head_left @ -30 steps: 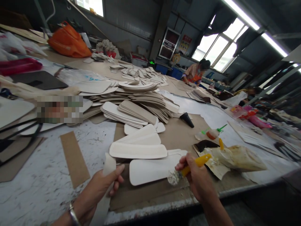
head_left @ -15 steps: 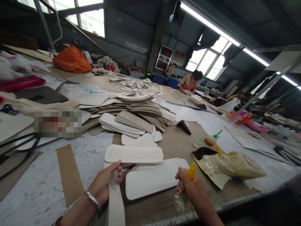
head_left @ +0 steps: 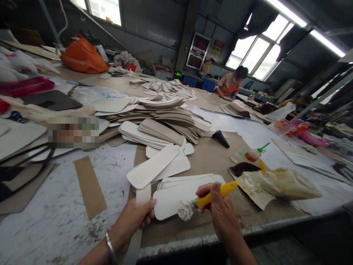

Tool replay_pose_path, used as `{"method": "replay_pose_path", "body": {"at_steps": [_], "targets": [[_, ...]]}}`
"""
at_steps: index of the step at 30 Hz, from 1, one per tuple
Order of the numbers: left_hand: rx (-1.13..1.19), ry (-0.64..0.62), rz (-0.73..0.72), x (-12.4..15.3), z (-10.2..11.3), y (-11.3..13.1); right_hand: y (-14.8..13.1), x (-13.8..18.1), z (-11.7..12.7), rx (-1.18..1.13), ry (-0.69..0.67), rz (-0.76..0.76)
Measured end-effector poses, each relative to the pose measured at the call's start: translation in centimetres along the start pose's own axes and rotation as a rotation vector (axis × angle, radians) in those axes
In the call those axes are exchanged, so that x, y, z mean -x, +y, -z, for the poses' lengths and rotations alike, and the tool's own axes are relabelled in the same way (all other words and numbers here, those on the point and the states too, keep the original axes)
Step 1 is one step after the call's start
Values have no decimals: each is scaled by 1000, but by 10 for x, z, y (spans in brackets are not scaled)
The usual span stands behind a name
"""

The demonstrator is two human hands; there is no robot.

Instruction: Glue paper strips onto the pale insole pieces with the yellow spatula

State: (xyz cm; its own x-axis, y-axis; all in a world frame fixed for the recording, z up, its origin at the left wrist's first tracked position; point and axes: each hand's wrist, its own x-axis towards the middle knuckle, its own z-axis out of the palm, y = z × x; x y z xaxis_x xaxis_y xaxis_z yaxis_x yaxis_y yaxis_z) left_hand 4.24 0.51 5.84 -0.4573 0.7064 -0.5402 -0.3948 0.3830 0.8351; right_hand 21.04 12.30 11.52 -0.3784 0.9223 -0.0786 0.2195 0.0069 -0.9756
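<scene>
My right hand (head_left: 219, 202) is wrapped round a brush by its yellow handle (head_left: 205, 200). The brush's whitish, clumped bristles (head_left: 187, 210) are over the near edge of a rounded white panel (head_left: 171, 200), which tops a small stack. At that panel's left end, my left hand (head_left: 139, 215) pinches the edge, thumb on top and fingers mostly hidden beneath. A pale strip (head_left: 143, 196) passes behind the left hand. Just beyond lies another rounded white panel (head_left: 153, 165), slanted over others.
Large piles of panels (head_left: 171, 121) spread behind. At right are a stained plastic container (head_left: 292, 187) with another yellow handle, small green-tipped bottles (head_left: 252, 154) and a black cone (head_left: 220, 139). A brown strip (head_left: 89, 186) lies left. Across the table, a person (head_left: 230, 84) works.
The brush has swung left, from upright beside the stack to lying over the top panel. My left hand has moved down to that panel's end; the far panel now lies slanted, released.
</scene>
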Motion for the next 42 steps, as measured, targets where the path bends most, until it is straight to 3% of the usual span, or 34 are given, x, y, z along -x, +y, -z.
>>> {"method": "replay_pose_path", "body": {"at_steps": [4,8,11,16,25,29,34,36,42], "targets": [[-20,-53,-3,-3,2,-5,7,2,-32,-136,-64,-30],[-9,-55,-2,-6,3,-9,8,-1,-40,0,-195,-103],[13,-54,-8,-6,3,-9,8,-3,-28,184,-167,-37],[11,-58,-11,-3,3,-4,12,-10,3,532,76,180],[31,-24,5,-3,3,-7,16,-27,57,818,261,473],[17,46,22,-6,0,-8,23,-24,53,860,230,541],[38,71,8,-11,-2,-12,26,0,19,704,-8,594],[40,79,5,-12,-2,-14,23,4,16,641,-45,621],[49,62,-11,-15,-1,-17,22,-19,42,769,221,690]]}}
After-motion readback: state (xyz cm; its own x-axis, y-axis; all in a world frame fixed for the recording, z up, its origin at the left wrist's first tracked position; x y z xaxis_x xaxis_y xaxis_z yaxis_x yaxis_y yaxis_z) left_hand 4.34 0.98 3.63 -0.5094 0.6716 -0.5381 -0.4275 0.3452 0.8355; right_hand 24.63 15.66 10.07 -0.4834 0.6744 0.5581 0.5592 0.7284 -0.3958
